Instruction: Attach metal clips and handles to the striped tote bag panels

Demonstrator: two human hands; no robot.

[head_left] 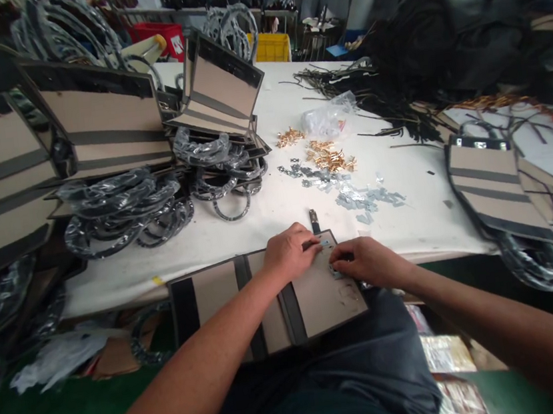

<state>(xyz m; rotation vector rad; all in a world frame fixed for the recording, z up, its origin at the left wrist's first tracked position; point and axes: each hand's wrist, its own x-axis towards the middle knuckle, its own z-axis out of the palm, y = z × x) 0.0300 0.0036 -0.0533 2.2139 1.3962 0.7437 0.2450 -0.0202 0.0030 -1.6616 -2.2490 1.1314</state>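
A beige panel with black bands (315,299) lies over the lap, against the table's front edge. On its upper part rests my left hand (289,252), fingers pressed together near a small bluish strip; what they hold is too small to tell. My right hand (364,260) pinches a small metal piece (334,268) against the panel, just right of my left hand. A black tab with a metal end (313,219) sticks up from the panel's top edge. Beyond lie flat silvery plates (366,197) and gold-coloured metal parts (328,157).
Stacked beige panels (108,110) and plastic-wrapped black handles (120,206) fill the left of the white table (276,203). A clear bag (326,120) lies behind the metal parts. Black strips (395,108) and another panelled piece (484,175) are at the right.
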